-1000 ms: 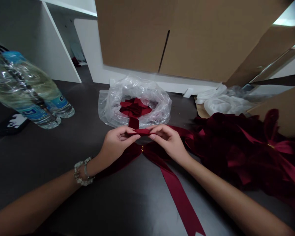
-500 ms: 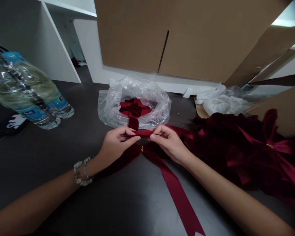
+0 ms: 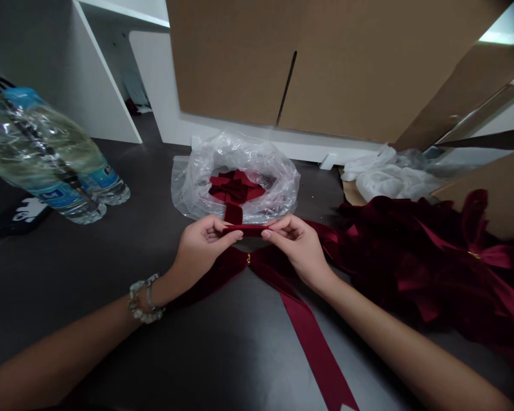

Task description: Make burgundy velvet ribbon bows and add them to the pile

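A short folded strip of dark red velvet ribbon is stretched level between my two hands. My left hand pinches its left end between thumb and fingers. At the other end my right hand pinches it the same way. Just below lies a dark red velvet bow with a small gold tie at its centre; one long ribbon tail runs toward the lower right. Beyond my hands, an open clear plastic bag holds red velvet pieces, one hanging over its near rim.
A large pile of red velvet bows covers the right side. At the left stand wrapped water bottles beside a dark phone-like object. A cardboard panel rises behind, and crumpled white plastic lies at the back right.
The strip between my hands is pulled straighter and flatter, and my fingertips sit slightly farther apart. The bow and the bag have stayed in place.
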`<state>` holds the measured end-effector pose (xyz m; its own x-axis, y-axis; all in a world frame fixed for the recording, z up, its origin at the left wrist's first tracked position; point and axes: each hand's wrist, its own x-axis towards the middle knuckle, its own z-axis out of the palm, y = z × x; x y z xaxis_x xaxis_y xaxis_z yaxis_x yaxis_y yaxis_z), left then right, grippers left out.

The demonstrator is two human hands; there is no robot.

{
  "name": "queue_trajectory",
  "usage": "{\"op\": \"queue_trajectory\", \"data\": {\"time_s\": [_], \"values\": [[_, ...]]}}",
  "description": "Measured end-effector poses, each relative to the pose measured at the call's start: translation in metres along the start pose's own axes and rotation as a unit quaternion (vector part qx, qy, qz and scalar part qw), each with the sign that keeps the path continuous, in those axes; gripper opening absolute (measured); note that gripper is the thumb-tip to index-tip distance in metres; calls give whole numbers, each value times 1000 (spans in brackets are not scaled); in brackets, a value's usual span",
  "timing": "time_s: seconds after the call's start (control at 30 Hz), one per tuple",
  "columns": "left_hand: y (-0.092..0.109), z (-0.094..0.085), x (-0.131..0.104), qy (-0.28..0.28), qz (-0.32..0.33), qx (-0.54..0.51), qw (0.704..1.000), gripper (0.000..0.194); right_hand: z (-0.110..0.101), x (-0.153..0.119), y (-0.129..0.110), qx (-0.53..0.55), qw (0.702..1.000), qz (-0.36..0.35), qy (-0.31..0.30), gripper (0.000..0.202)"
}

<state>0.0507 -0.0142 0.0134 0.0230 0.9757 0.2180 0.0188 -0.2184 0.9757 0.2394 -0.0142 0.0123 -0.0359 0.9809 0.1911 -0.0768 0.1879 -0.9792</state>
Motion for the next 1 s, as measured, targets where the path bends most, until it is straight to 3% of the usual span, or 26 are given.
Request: {"op": "queue_trajectory", "data": {"time_s": [0.13, 0.33, 1.0], "values": [[1, 1, 0, 24, 3, -30, 999, 30, 1, 0, -1, 5, 1000, -6, 15, 23], [2, 2, -1, 38, 10, -29, 999, 29, -1, 1, -2, -39, 999, -30, -10, 21], [2, 1, 1, 26, -34, -55, 998, 31, -2, 3, -5, -32, 999, -22, -13, 22]]}}
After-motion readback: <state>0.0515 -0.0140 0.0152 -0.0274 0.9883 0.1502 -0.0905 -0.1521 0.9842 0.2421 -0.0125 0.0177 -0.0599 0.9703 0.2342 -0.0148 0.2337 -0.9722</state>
